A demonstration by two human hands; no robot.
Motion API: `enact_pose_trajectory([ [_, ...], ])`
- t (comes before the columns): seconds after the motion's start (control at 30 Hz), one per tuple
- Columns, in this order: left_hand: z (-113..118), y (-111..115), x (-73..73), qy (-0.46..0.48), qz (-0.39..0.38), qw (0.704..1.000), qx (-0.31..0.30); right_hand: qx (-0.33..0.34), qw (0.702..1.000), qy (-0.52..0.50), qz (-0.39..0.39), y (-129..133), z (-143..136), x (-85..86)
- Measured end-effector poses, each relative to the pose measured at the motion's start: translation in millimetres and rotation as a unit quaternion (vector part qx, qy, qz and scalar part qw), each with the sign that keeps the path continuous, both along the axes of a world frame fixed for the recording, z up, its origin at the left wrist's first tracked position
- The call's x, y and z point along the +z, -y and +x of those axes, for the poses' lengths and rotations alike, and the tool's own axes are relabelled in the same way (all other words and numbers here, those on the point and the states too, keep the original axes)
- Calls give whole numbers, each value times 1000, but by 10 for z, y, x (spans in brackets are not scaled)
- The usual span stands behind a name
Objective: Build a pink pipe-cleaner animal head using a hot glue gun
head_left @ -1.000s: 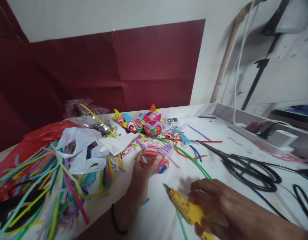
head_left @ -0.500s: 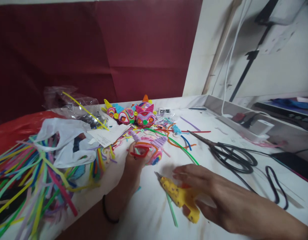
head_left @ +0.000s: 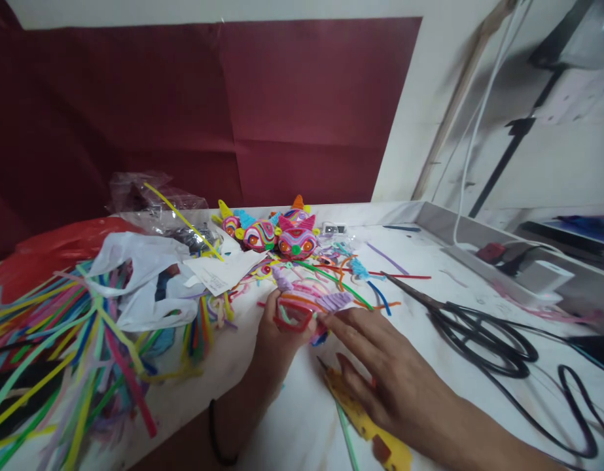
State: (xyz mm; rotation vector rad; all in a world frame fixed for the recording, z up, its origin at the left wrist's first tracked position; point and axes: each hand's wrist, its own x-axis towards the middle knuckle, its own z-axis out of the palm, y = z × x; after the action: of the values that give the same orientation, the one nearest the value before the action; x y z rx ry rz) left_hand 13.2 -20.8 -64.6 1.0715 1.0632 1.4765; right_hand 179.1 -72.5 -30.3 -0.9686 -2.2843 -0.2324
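Clasped in left hand [head_left: 276, 348] at six o'clock: pink figure [head_left: 306, 291], purple ears [head_left: 337, 301] and red-rimmed opening [head_left: 294, 316] already formed, further work unclear. Apparently touched by right hand [head_left: 397, 376], grip open, over yellow tool [head_left: 351, 407] at five.

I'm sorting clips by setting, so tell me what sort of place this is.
Probably a small craft workspace: scissors, a bundle of colorful fuzzy strips and a yellow glue-gun-like tool lie on the table.
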Motion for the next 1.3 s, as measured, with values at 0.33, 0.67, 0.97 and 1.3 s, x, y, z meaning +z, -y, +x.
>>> enact_pose_trajectory([
  [0.33, 1, 45, 27, -19, 14, 1000, -20, 11, 1000, 17, 10, 33, -34, -9],
  [0.67, 25, 90, 109, -6, 18, 999, -32, 3, 1000, 4, 1, 99, -43, -2],
  [0.97, 48, 112, 117, 8, 8, 999, -36, -7, 999, -33, -17, 179, -40, 2],
  [1.3, 64, 133, 170, -28, -28, 999, 15, 7, 985, -117, -128, 210, -62, 5],
])
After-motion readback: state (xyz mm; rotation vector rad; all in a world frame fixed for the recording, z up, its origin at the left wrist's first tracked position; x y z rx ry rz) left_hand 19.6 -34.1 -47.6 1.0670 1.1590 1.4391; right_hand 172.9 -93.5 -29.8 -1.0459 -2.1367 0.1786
